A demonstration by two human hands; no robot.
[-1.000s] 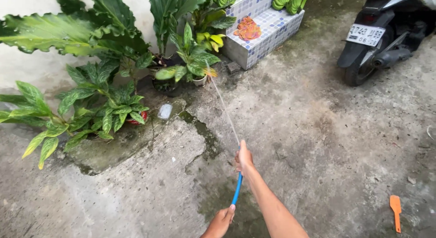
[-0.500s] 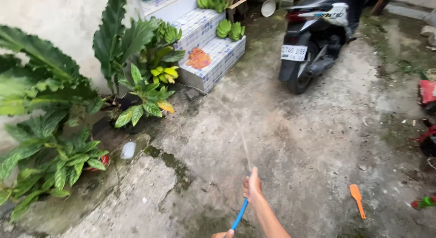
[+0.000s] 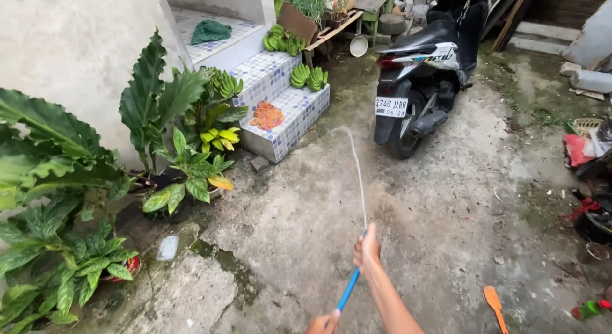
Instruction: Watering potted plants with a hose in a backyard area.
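The water jet [image 3: 357, 174] has swung right — off the plants [image 3: 185, 174], toward the scooter [image 3: 414, 85]. Right hand [image 3: 367, 251] grips the blue hose [image 3: 348, 289] tip; left hand [image 3: 324, 323], at the frame's bottom edge, clasps it lower — open concrete floor [image 3: 446, 213] ahead.

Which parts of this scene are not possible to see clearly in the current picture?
- Left hand, head view: cut off by the bottom edge; its grip is unclear.
- Thin blue hose: its nozzle end is hidden inside the right hand, and its lower end leaves the frame.
- Thin water jet: where it lands is too faint to tell.
- Flat orange plastic spatula: its handle is cut by the bottom edge.
- Black scooter: its front is cut off by the top edge.
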